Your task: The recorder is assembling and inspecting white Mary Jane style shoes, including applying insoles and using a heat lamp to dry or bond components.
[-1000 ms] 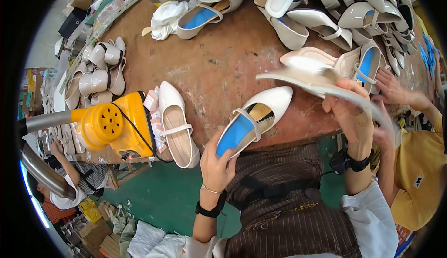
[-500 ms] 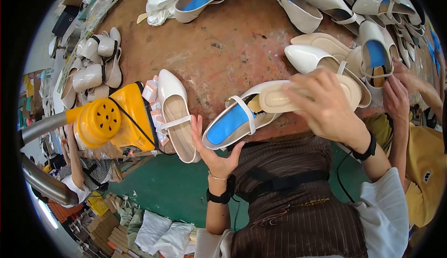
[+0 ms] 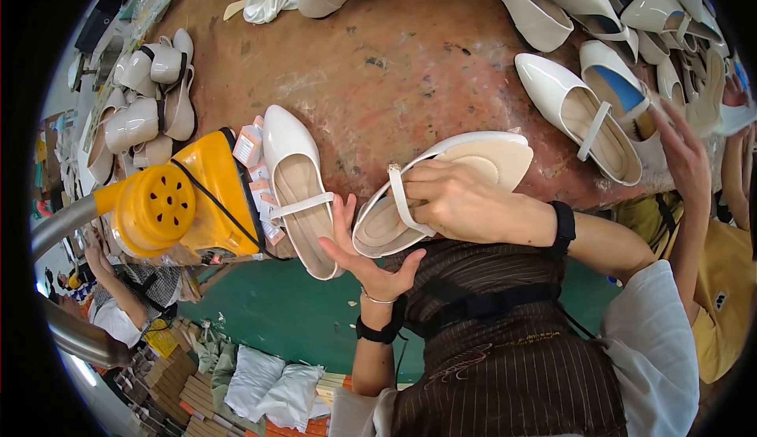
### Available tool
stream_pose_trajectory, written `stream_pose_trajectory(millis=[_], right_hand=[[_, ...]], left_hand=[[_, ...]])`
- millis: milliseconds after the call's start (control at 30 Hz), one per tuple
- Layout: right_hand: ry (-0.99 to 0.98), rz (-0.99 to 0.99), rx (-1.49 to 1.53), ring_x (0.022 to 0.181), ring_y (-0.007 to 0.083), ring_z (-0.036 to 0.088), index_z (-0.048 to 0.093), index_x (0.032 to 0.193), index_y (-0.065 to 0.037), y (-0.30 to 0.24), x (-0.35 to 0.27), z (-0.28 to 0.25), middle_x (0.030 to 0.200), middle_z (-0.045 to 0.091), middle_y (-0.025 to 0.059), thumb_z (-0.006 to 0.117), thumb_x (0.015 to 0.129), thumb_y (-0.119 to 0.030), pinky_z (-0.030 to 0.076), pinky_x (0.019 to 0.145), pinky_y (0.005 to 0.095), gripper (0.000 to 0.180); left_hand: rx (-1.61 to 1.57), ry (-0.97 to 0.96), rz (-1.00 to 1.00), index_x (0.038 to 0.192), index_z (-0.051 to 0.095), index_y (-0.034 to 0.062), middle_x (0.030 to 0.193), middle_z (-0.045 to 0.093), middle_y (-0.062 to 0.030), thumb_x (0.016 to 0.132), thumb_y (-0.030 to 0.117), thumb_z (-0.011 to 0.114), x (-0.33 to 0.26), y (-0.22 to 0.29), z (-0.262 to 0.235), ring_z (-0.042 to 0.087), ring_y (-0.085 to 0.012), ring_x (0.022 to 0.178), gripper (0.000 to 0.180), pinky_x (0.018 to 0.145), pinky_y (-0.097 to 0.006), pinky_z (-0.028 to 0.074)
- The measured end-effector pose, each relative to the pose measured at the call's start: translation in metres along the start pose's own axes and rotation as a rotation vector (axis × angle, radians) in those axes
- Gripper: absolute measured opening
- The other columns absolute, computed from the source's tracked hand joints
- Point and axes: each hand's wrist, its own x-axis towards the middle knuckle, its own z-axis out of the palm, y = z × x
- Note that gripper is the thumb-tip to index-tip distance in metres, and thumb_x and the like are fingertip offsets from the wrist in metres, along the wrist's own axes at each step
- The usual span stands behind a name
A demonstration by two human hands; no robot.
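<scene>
A white strapped flat shoe [image 3: 364, 224] lies tilted at the table's front edge, its heel toward my left hand. Its heel bed is covered by a beige insole [image 3: 473, 153], whose wide front end rests over the shoe's toe part. My right hand [image 3: 457, 200] is closed on the insole beside the strap, its fingertips hidden inside the shoe. Below the heel, my left hand [image 3: 371, 264] is open, thumb and fingers spread, with nothing in it. Just left of it stands a matching white shoe [image 3: 293, 141] with a beige insole inside.
A yellow machine [image 3: 209, 200] with a metal pipe stands left, beside small boxes [image 3: 252, 149]. Several shoes [image 3: 146, 118] are stacked behind it. Another white shoe [image 3: 552, 94] lies to the right, near a co-worker's hand [image 3: 684, 149] and a large shoe pile [image 3: 607, 11].
The insole has gone from above the shoe into its heel, covering the blue lining. My right hand has moved left and down with it. The co-worker's hands have shifted right.
</scene>
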Motion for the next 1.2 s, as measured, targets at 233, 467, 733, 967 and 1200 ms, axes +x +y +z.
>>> stream_pose_trajectory(millis=[233,467,733,967,1200], right_hand=[[-0.093,-0.081,-0.117,0.105,0.0276,0.060,0.071,0.090,0.004,-0.001,0.003,0.005,0.110,0.063,0.0141,0.062,0.071,-0.008,0.049,0.094,0.0379,0.024],[-0.277,-0.306,-0.075,0.112,0.0296,0.061,0.066,0.108,0.005,0.004,0.016,0.013,0.115,0.064,0.0214,0.055,0.079,-0.008,0.047,0.101,0.0388,0.034],[-0.115,0.074,-0.475,0.124,0.0235,0.055,0.072,0.103,-0.006,-0.028,-0.020,0.003,0.123,0.064,0.0120,0.065,0.070,-0.014,0.031,0.115,0.0413,0.035],[0.510,0.338,-0.732,0.107,0.0345,0.058,0.068,0.090,0.002,-0.006,-0.012,-0.024,0.101,0.067,0.0169,0.063,0.068,-0.005,0.039,0.102,0.0442,0.024],[0.404,0.240,-0.166,0.086,0.0412,0.059,0.062,0.104,-0.003,-0.011,-0.018,-0.051,0.106,0.059,0.0219,0.066,0.076,-0.008,0.049,0.071,0.0462,0.029]], left_hand=[[0.023,-0.078,0.007,0.153,-0.016,0.0144,0.153,0.016,-0.0321,0.077,0.046,0.078,0.003,-0.001,-0.008,0.033,-0.0480,0.135,0.125,0.109,-0.055,0.032],[0.134,-0.083,0.000,0.135,0.040,-0.0033,0.146,0.035,-0.0304,0.090,0.038,0.058,0.012,0.009,-0.008,0.038,-0.0446,0.134,0.064,0.109,-0.049,0.033],[0.194,0.055,-0.155,0.095,0.047,-0.0036,0.137,0.042,-0.0305,0.080,0.006,0.047,0.012,0.020,0.005,0.047,-0.0443,0.120,0.018,0.105,-0.049,0.034],[0.380,-0.220,-0.158,0.135,0.042,-0.0041,0.149,0.028,-0.0300,0.075,0.004,0.068,0.002,0.086,0.023,0.041,-0.0471,0.123,0.066,0.105,-0.050,0.033],[0.671,-0.521,-0.095,0.126,0.058,0.0078,0.138,0.051,-0.0105,0.075,0.014,0.073,0.006,0.109,0.047,0.057,-0.0320,0.087,0.053,0.074,-0.038,0.053]])
